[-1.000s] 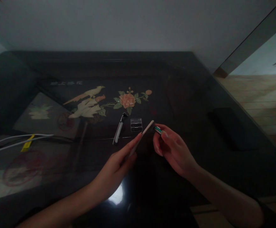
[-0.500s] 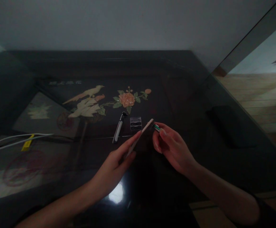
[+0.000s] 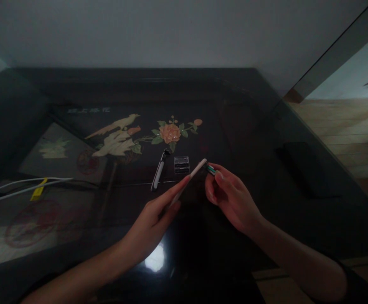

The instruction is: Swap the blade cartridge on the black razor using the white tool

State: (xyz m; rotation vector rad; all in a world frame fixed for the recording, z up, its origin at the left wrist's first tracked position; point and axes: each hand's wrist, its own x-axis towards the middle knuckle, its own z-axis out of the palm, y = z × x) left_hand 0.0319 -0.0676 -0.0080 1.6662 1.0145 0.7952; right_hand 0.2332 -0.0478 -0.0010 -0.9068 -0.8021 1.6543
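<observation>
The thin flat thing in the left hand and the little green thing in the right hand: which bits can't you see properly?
- Thin flat thing in the left hand, head view: edge-on and dim, so its face is hidden.
- Small green thing in the right hand: fingers cover most; only a tip shows.
- Clear box on the table: too small and dark to see inside.

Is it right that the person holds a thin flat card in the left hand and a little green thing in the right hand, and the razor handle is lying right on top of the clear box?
Not quite. The head view shows the razor handle lying on the table beside the clear box, to its left and apart from it. The left hand does hold the card, and the right hand the little green thing.
</observation>
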